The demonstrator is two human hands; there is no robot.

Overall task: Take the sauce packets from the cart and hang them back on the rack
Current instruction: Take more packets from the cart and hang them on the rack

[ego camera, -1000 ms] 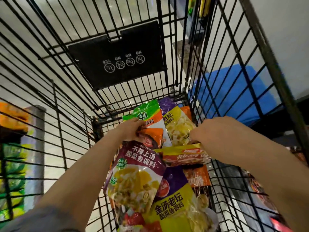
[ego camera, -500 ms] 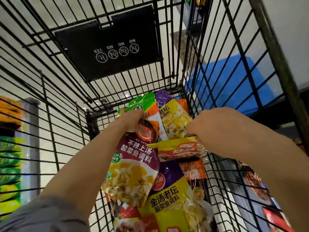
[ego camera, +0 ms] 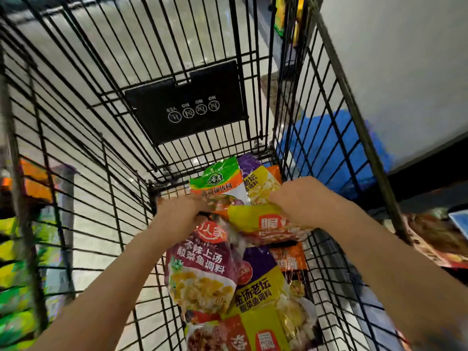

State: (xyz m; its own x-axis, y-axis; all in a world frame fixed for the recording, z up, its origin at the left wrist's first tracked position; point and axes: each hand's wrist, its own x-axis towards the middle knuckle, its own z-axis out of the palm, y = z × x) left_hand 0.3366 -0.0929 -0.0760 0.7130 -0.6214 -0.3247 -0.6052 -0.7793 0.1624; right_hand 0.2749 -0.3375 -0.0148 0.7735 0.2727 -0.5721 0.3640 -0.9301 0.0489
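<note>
Over the last second I have kept both hands down in the cart [ego camera: 255, 79], and the grips are now firmer than they were. My left hand [ego camera: 181, 211] curls its fingers over the top edge of the maroon sauce packet [ego camera: 202, 269], which hangs below that hand and looks lifted a little higher against the pile than a second ago. My right hand [ego camera: 298, 198] grips the yellow-and-red packet [ego camera: 266, 224]; that one has swung up from beneath the hand and now lies just beside my left hand's packet, the two nearly touching. My fingers on the right side are hidden behind the back of the hand, so I judge the grip from how the packet is carried.

Beyond both hands, the green-topped packet [ego camera: 217, 181] and a purple-and-yellow packet [ego camera: 260, 181] rest against the far wall. Nearer me, below the hands, another purple-and-yellow packet [ego camera: 258, 287] lies in the pile.

I judge that I have one packet in each hand and that lifting them clear comes next. The rack is not plainly in view.
</note>
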